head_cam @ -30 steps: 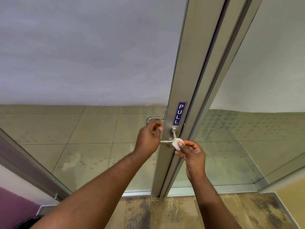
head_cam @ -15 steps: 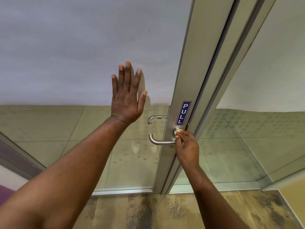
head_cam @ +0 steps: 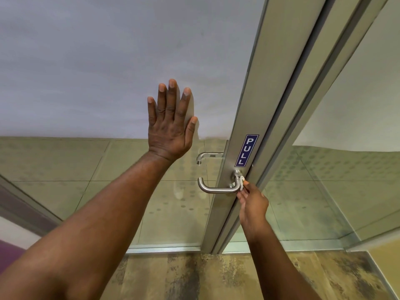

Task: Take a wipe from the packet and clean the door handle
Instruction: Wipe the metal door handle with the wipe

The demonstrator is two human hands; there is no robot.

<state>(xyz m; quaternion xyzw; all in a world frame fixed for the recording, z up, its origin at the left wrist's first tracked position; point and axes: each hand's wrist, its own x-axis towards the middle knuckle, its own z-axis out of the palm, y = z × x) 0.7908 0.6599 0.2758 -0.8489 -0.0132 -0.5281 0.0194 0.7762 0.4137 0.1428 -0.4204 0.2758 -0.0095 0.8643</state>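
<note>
A brushed-steel lever door handle (head_cam: 216, 188) sticks out of the aluminium door frame, just below a blue PULL sticker (head_cam: 246, 150). My right hand (head_cam: 253, 204) pinches a small bunched white wipe (head_cam: 241, 182) against the handle's neck, close to the frame. My left hand (head_cam: 171, 122) lies flat on the frosted glass door (head_cam: 86, 72), fingers spread, up and left of the handle. The packet of wipes is not in view.
A second handle (head_cam: 207, 156) shows through the glass on the door's far side. A fixed glass panel (head_cam: 346, 169) stands to the right of the frame. Mottled brown floor (head_cam: 194, 278) lies below, and a purple-and-white wall edge (head_cam: 13, 241) is at the left.
My left hand let go of the handle and rose to press flat on the glass. My right hand shifted the wipe from the lever's bend up onto its neck at the frame.
</note>
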